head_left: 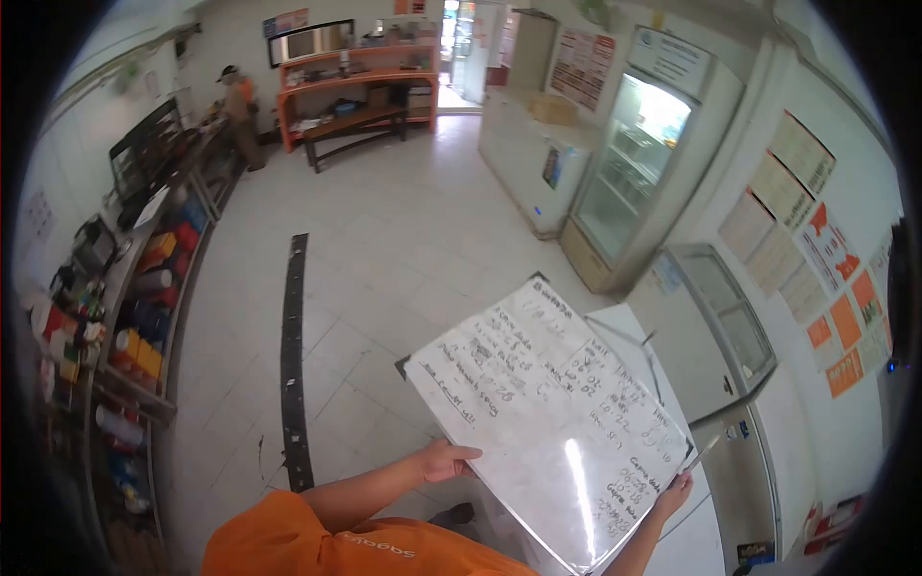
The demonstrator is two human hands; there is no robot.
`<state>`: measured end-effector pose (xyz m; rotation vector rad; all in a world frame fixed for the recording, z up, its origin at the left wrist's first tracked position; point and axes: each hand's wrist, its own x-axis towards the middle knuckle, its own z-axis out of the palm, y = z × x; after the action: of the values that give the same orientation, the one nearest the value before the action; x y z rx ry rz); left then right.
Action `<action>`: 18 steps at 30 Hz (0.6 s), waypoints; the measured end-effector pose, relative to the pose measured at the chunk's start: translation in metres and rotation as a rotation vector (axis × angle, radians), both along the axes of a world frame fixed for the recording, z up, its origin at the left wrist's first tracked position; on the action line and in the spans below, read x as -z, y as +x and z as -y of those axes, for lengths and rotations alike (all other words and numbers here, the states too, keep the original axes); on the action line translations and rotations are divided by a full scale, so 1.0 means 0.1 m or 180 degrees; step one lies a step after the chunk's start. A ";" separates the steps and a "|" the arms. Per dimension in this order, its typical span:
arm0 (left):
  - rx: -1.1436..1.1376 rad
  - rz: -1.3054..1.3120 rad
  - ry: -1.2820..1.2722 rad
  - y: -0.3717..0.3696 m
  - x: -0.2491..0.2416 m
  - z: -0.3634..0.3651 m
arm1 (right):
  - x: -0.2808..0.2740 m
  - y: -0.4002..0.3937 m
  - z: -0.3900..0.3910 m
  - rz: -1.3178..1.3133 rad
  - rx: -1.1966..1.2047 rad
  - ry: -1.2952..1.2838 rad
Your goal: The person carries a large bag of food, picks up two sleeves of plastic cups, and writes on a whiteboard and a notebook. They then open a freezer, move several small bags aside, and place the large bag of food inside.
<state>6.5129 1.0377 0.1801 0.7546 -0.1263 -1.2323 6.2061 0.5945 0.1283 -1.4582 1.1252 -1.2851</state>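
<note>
A whiteboard (523, 422) covered in handwritten words and numbers is held tilted in front of me, with dark corner caps and a bright streak of glare low on its face. My left hand (449, 462) grips its lower left edge, thumb on the front and the other fingers behind. At the right edge, near a corner, my right hand (675, 492) is closed on the board. A slim pale marker-like stick (709, 449) pokes up from that same hand. Behind the board, a white tabletop (684, 538) is partly hidden.
To the right stand a chest freezer (687, 322) and a glass-door fridge (629, 158). Stocked shelves (144, 317) line the left wall. A dark strip (295, 365) runs along the tiled floor. Far back, a person (240, 115) stands at the counter near an orange shelf unit (360, 72) and bench (355, 127).
</note>
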 end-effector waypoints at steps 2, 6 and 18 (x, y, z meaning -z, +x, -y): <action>-0.0351 0.0079 -0.0020 0.06 -0.15 -0.46 | -0.37 0.54 -0.33 0.0589 -0.0379 0.0203; -0.1236 0.0138 -0.0128 0.15 -0.36 -1.87 | -0.69 1.72 -1.26 0.1006 -0.1017 0.0439; -0.4402 0.0511 0.0155 -0.08 -0.45 -5.99 | 1.19 3.51 -4.86 -0.0900 -0.3115 0.1485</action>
<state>6.5050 1.6369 0.2248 0.7395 0.2728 0.1410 6.5572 1.0802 0.0091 -1.5267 0.6370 -0.1295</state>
